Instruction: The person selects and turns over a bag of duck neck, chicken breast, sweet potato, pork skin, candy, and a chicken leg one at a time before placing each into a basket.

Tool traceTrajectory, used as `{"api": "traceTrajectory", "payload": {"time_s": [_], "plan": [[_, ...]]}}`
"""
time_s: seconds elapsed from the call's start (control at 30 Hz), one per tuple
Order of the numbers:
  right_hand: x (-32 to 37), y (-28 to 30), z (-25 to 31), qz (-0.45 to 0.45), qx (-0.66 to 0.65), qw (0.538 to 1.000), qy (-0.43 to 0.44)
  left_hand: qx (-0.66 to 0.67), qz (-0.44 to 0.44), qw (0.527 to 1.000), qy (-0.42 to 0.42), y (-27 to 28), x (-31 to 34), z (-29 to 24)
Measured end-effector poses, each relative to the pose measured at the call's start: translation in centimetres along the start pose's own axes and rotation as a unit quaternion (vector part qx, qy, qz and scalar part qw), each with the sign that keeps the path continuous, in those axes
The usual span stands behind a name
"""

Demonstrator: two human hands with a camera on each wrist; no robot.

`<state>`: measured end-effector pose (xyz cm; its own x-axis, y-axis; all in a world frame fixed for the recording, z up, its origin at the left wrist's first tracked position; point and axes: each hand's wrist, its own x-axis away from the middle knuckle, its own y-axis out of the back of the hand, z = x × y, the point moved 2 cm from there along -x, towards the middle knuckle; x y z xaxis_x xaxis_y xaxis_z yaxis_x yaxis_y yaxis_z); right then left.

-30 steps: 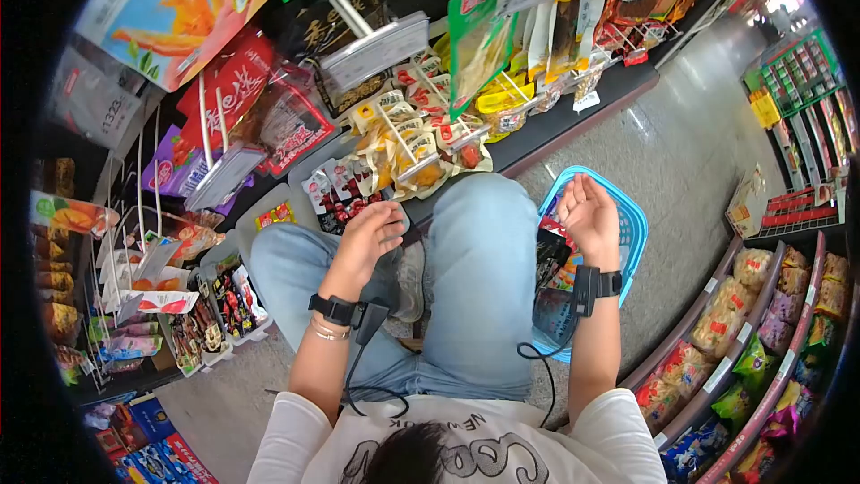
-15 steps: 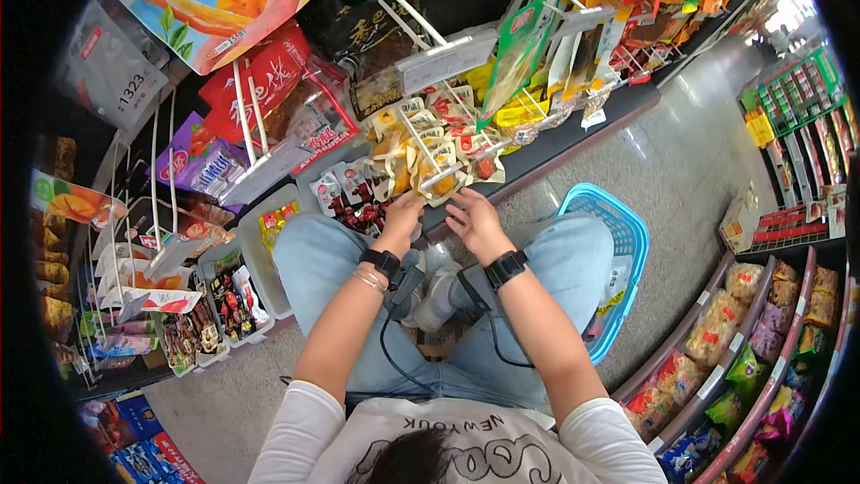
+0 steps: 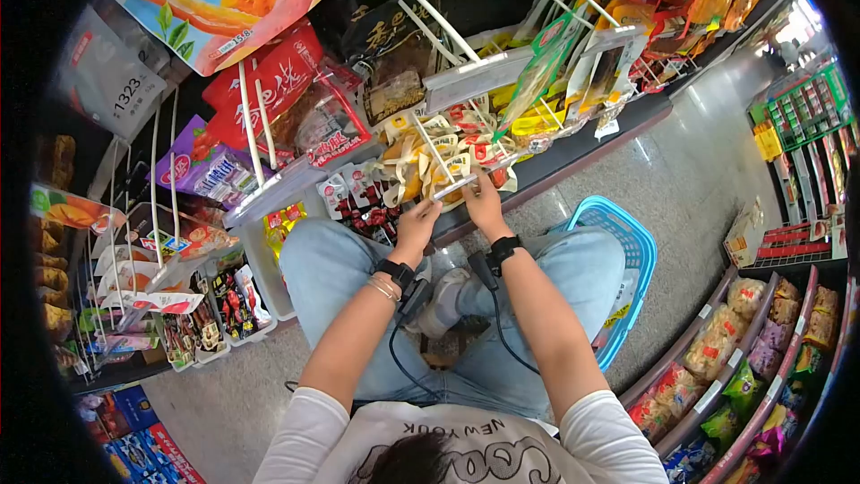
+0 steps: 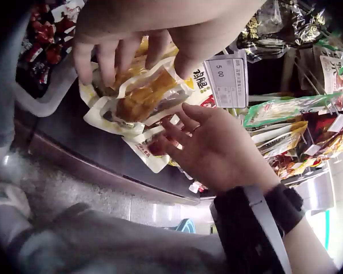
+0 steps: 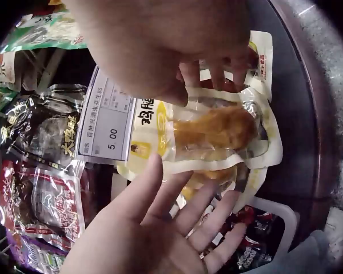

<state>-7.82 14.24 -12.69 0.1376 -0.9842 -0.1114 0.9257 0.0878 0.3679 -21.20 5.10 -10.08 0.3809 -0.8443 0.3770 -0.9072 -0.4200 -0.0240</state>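
A vacuum-packed chicken drumstick (image 5: 214, 134) with cream edges hangs at the front of several like packs (image 3: 421, 166), low on a shelf rack. My left hand (image 3: 417, 231) is at the pack's left side; the right wrist view shows its fingers spread and fairly straight along the lower edge. On the other side my right hand (image 3: 486, 208) reaches in, fingers (image 5: 217, 71) lying at the pack's upper edge. From the left wrist view, both the left hand (image 4: 154, 25) and right hand (image 4: 217, 142) flank the drumstick pack. A white price tag (image 5: 106, 123) hangs by its top.
Metal hooks and price strips (image 3: 475, 81) jut out above the hands. A bin of small dark-red packets (image 3: 358, 202) sits to the left. Beside the right knee stands a blue basket (image 3: 640, 260) with goods in it. Snack shelves (image 3: 708, 350) line the right side.
Both hands have come forward and together, from over the knee and basket to either side of the drumstick packs. The knees have spread apart, and the head view has shifted.
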Motion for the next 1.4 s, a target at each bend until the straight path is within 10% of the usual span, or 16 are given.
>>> {"api": "traceTrajectory", "payload": {"time_s": [0.33, 0.43, 0.73, 1.4], "plan": [[3.2, 1.4, 1.7, 0.044, 0.027, 0.997, -0.049, -0.142, -0.039, 0.986, -0.082, 1.9, 1.4, 1.4], [4.7, 1.0, 0.7, 0.097, -0.096, 0.978, -0.160, 0.095, 0.009, 0.995, 0.025, 1.9, 2.4, 3.0], [9.0, 1.3, 4.5, 0.100, -0.307, 0.870, -0.373, 0.062, 0.110, 0.989, 0.079, 3.6, 5.7, 4.0], [12.3, -0.2, 3.7, 0.295, -0.202, 0.893, -0.273, 0.120, 0.073, 0.988, 0.071, 4.9, 7.7, 2.9]]}}
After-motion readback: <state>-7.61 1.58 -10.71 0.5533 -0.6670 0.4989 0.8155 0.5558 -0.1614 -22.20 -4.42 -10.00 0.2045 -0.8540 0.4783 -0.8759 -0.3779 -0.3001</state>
